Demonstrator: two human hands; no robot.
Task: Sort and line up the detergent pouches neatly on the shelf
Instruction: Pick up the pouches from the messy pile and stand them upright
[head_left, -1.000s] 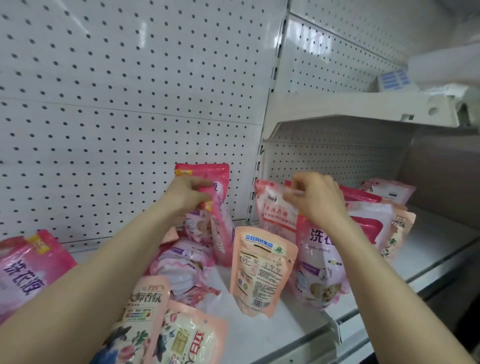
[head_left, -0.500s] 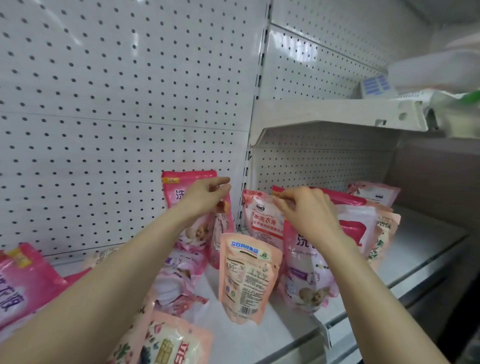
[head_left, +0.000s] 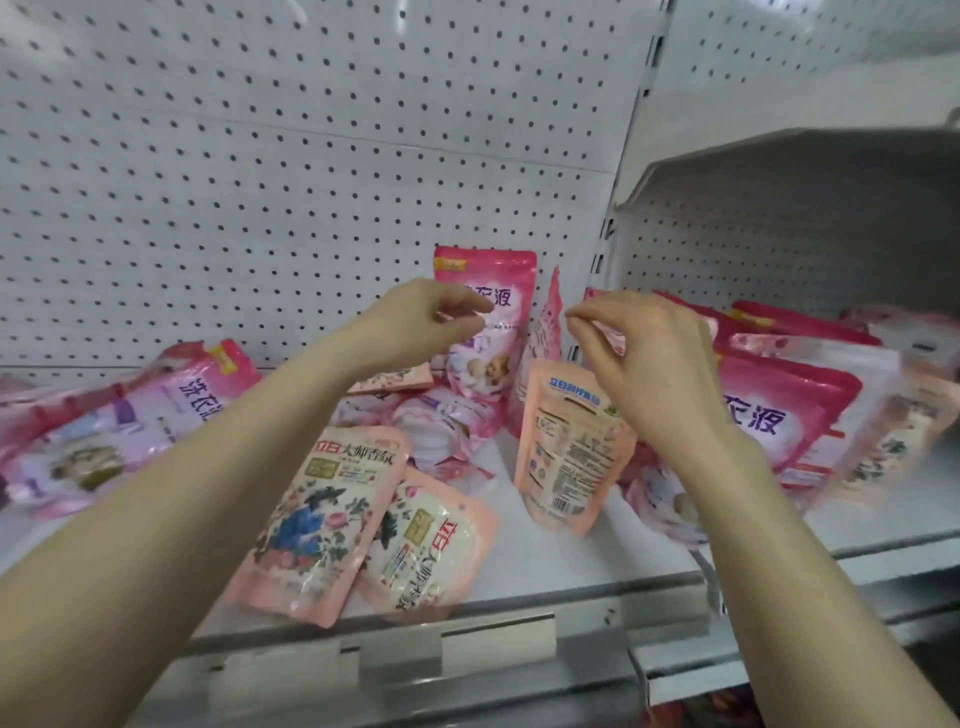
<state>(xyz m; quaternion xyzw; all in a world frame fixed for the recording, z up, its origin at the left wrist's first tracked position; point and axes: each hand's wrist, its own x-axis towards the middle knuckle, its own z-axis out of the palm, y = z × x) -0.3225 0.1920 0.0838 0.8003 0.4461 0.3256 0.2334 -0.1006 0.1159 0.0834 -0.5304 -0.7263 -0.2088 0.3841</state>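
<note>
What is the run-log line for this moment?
left hand: empty, before upright pink pouch | right hand: empty, above peach pouch | floral pouch: flat

Pink and peach pouches (head_left: 322, 519) lie jumbled on the shelf (head_left: 545, 566), some upright.

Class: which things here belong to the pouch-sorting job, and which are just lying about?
Job: upright pink pouch; standing peach pouch; flat floral pouches; shelf; left hand; right hand.
Just there: pegboard wall; upper shelf; price rail.
</note>
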